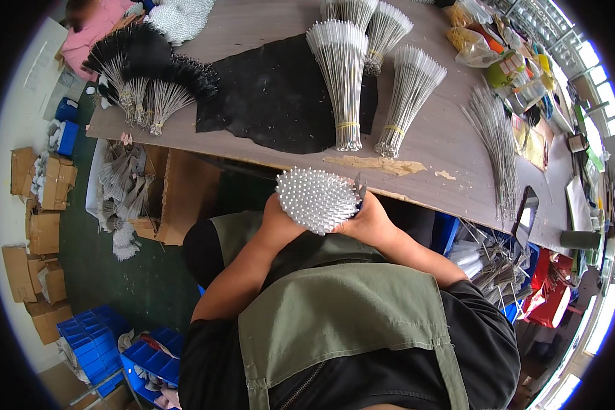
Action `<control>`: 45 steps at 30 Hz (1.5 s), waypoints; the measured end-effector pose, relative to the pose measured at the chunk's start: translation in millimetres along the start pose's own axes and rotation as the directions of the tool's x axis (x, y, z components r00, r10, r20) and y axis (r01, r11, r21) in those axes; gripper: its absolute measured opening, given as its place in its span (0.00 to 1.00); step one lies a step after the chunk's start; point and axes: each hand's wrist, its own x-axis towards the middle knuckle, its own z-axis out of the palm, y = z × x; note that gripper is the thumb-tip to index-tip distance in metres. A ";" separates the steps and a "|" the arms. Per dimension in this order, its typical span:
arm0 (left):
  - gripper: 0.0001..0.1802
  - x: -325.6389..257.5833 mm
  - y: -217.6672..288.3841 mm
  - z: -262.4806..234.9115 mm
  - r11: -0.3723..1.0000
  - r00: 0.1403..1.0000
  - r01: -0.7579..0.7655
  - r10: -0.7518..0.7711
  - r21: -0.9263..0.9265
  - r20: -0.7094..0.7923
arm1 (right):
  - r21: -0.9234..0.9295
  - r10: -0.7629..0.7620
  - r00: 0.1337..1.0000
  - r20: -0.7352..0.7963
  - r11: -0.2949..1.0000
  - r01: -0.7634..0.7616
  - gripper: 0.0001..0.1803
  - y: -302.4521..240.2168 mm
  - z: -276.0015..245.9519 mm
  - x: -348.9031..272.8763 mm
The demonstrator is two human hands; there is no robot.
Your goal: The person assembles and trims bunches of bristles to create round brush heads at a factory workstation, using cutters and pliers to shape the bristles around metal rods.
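1. Green apron (342,301) is filling our foreground.
2. Table (260,27) is lying beyond, bearing tied bundles (340,75).
3. White-tipped bundle (316,199) is sitting between our left hand (279,222) and right hand (370,222), short of the table, tips facing us, long axis seemingly dropping away.
4. Left is curling round it; right is touching; pinch, can't tell.
5. Dark pointed tool (359,186) is jutting beside right hand.

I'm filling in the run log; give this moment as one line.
left hand: holding white-tipped bundle | right hand: against same bundle, dark pointed blades alongside | black sheet: on table
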 end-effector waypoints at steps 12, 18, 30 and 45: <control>0.20 -8.7 -11.2 10.1 0.974 0.990 -0.141 0.137 0.178 0.037 | -0.074 -0.010 0.999 0.039 0.997 0.013 0.43 2.2 -3.9 -12.2; 0.20 -6.5 -15.6 7.4 0.963 0.987 -0.156 0.143 0.221 0.073 | -0.044 0.006 0.999 0.047 0.999 -0.004 0.43 2.6 -6.2 -11.5; 0.22 -9.4 -0.6 11.0 0.993 0.989 0.117 -0.116 0.002 -0.094 | -0.436 0.077 0.989 0.127 0.900 -0.014 0.37 -27.5 -35.0 -19.4; 0.20 -9.9 -10.8 9.6 0.989 0.970 0.144 -0.135 0.028 -0.204 | -0.906 0.176 0.926 0.334 0.330 0.264 0.20 -117.1 -32.8 -15.8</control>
